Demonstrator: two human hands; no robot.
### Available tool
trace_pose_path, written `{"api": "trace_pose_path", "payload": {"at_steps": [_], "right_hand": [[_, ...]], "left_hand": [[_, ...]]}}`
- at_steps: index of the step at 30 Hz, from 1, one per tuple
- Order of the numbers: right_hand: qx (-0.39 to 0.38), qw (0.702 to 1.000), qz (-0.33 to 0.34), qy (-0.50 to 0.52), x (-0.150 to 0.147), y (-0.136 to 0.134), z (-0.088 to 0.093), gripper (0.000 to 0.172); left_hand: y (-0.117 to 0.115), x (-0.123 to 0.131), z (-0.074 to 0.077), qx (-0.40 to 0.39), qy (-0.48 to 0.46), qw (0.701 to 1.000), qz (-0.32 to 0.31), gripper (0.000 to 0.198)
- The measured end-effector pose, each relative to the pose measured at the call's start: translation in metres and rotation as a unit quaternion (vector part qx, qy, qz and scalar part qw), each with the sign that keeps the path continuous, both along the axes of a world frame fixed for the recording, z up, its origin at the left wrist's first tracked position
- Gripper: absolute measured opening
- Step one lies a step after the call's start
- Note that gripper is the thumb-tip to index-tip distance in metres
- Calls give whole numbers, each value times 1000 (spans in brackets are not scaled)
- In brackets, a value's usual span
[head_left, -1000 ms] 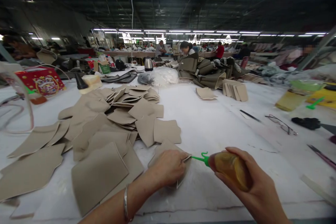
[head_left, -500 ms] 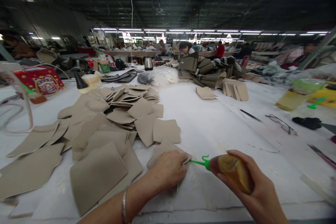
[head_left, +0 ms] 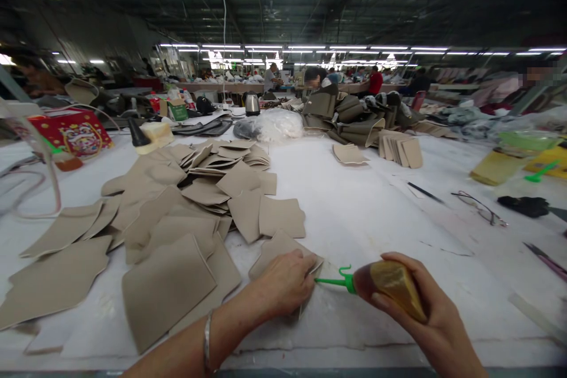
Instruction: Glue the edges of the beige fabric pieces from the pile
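Observation:
Fingers closed, my left hand (head_left: pixel 287 283) grips the edge of a beige padded panel (head_left: pixel 277 248) near the front of the table. My right hand (head_left: pixel 436 316) is wrapped round a glue bottle (head_left: pixel 392 289) of amber liquid, tilted on its side. Its green nozzle (head_left: pixel 332 282) points left, with the tip at the panel's edge beside my left fingertips. The underside of the panel is mostly hidden by my left hand. To the left lies a loose heap of similar beige panels (head_left: pixel 168 283).
White paper covers the table (head_left: pixel 349 201). Eyeglasses (head_left: pixel 481 209), a black pen (head_left: pixel 425 192), a black glove (head_left: pixel 522 205) and scissors (head_left: pixel 547 260) lie at right. A container of yellow liquid (head_left: pixel 496 166) stands behind them. A clear plastic bag (head_left: pixel 279 125) and dark padded pieces (head_left: pixel 345 115) are at the back.
The nozzle tip has moved slightly left and down along the panel's edge, towards my left fingertips. Both hands keep their hold. The camera view has shifted slightly.

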State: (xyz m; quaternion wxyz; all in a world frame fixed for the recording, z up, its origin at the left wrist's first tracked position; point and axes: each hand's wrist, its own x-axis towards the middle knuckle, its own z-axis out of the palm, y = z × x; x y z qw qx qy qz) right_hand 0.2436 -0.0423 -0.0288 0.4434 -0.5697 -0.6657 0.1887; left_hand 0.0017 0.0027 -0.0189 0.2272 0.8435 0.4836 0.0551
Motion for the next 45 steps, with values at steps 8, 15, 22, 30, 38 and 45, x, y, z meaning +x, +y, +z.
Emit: {"api": "trace_pose_path", "payload": {"at_steps": [8, 15, 22, 30, 38, 45], "right_hand": [[-53, 997, -3, 64, -6, -2, -1, 43], [-74, 993, -31, 92, -9, -4, 3, 46], [-101, 988, 15, 111, -9, -15, -3, 45], [-101, 985, 30, 134, -17, -24, -7, 45], [-89, 984, 41, 147, -17, -30, -14, 45], [-66, 987, 2, 147, -11, -30, -21, 44]], "left_hand": [[-1, -5, 2, -7, -16, 1000, -16, 33], [0, -5, 1, -14, -25, 999, -21, 36], [-3, -5, 4, -17, -11, 1000, -19, 35], [-4, -4, 5, -27, 1, 999, -17, 39], [-5, -4, 6, -28, 1, 999, -19, 43], [-5, -4, 2, -26, 5, 999, -17, 42]]}}
